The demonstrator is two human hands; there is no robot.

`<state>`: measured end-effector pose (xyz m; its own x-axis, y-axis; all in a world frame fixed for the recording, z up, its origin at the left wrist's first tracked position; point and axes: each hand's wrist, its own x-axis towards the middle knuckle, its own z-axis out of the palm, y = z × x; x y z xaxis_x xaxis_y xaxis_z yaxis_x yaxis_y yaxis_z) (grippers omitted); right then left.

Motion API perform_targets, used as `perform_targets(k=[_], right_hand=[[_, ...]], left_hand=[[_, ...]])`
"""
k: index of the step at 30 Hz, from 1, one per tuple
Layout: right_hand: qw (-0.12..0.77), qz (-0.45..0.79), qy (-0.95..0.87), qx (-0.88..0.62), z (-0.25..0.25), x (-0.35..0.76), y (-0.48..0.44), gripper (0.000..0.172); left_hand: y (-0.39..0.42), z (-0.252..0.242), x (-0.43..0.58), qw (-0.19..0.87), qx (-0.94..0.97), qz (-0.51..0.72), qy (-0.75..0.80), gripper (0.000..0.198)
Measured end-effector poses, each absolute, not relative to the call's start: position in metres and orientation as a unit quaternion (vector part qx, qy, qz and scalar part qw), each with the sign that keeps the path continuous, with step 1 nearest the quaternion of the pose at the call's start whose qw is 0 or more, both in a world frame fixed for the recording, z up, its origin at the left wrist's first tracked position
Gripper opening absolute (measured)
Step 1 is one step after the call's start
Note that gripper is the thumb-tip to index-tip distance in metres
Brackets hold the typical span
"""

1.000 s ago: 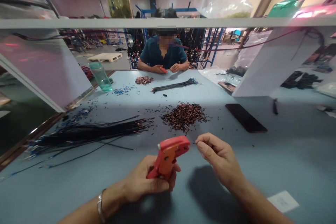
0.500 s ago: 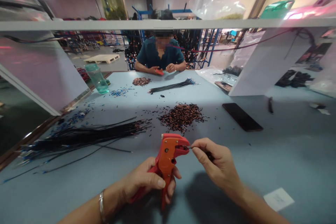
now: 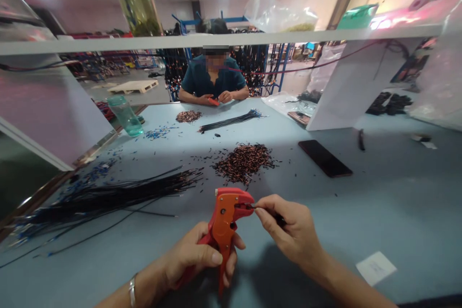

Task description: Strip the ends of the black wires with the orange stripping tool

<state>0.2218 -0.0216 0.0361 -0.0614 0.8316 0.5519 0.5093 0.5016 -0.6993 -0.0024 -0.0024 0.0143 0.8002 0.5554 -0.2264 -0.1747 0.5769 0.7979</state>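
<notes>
My left hand [image 3: 202, 255] is wrapped round the handles of a red and orange wire stripper [image 3: 224, 219], held upright with its jaws facing right. Between thumb and forefinger, my right hand [image 3: 288, 226] pinches a thin dark wire [image 3: 254, 207] at the mouth of those jaws. Most of that wire is hidden inside my right palm. Beyond the tool lies a heap of short black and copper-coloured offcuts [image 3: 245, 161]. To the left stretches a bundle of long black wires [image 3: 119, 192] with blue ends.
Right of the heap is a black phone [image 3: 325, 158]; a white paper slip [image 3: 376, 268] lies nearer me. A green-tinted bottle [image 3: 125, 115] leans at the left in view. Across the table, a person [image 3: 214, 79] holds a red tool. A white shelf [image 3: 231, 40] spans above.
The whole view has shifted slightly, so most things sit a little further left. My right hand is slightly closer to the stripper's jaws, with less wire showing between them.
</notes>
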Motion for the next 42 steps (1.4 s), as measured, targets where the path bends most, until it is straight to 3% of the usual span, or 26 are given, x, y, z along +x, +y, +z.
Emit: perform_targets(k=[42], right_hand=[[0.491,0.179,-0.743,-0.417,0.0388,0.2242,-0.0194,0.018]], left_hand=[[-0.0072,0.0164,-0.0016,0.834,0.436,0.207,0.268,0.043]])
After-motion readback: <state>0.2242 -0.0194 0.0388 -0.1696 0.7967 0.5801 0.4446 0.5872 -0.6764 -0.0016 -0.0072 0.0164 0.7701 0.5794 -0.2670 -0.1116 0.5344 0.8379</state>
